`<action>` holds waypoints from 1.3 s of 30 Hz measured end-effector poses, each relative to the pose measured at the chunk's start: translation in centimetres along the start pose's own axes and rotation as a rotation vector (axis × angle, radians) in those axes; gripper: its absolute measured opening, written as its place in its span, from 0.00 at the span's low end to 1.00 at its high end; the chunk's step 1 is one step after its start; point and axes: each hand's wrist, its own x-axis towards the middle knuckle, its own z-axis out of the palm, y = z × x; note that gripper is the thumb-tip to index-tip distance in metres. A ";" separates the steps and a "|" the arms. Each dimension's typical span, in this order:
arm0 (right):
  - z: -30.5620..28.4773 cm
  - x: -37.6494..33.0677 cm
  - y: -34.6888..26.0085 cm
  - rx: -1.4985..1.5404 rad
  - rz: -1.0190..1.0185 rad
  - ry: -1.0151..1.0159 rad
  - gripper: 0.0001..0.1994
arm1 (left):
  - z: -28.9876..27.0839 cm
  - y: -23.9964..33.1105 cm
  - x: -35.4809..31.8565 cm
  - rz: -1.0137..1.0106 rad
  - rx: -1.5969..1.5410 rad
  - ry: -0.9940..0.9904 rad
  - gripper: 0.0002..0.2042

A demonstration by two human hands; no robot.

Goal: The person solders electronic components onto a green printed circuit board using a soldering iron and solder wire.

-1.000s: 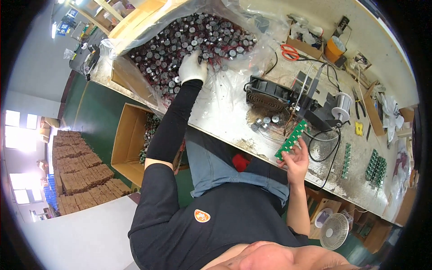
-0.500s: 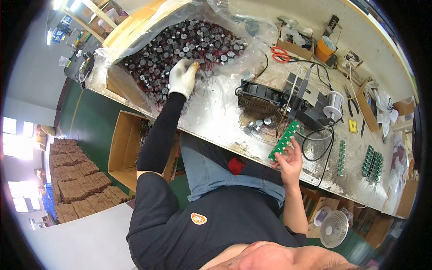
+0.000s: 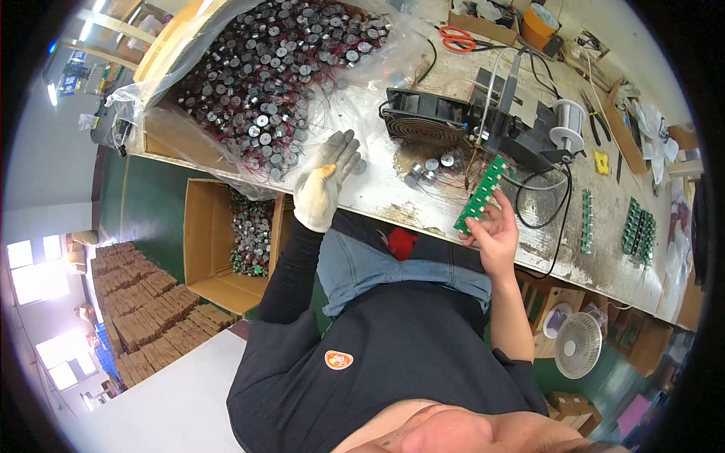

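Observation:
My left hand [image 3: 323, 185], in a white glove with grey fingers, is over the bench's front edge, fingers stretched out. Just beyond the fingers is a small round metal part [image 3: 360, 167]; whether the hand touches it I cannot tell. Bare-skinned, my right hand [image 3: 495, 235] pinches the lower end of a long green circuit board [image 3: 482, 198] between thumb and fingers, tilted above the bench. To the left of the board, a few round metal parts [image 3: 432, 164] with thin wires lie in front of a black fan [image 3: 427, 121].
A plastic-lined box [image 3: 170, 136] heaped with round, red-wired metal parts [image 3: 264, 83] stands at the back left. Right of the fan are a solder wire spool [image 3: 568, 124] and a looping black cable [image 3: 563, 219]. More green boards [image 3: 639, 232] lie at right. Below left is an open carton [image 3: 208, 234].
My left hand has left the heap of metal parts and come back toward me, its fingers now stretched out. My right hand still holds the circuit board. The whole view has shifted slightly.

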 end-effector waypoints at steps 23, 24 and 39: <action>-0.3 -0.1 -0.4 0.082 0.097 -0.014 0.33 | 6.8 -3.5 -3.7 -0.403 0.484 0.041 0.14; -0.3 -0.1 -0.5 0.088 0.099 -0.021 0.33 | 7.0 -3.8 -3.7 -0.414 0.480 0.040 0.14; -0.3 -0.1 -0.7 0.111 0.087 -0.034 0.33 | 9.3 -7.0 -4.3 -0.443 0.705 -0.125 0.11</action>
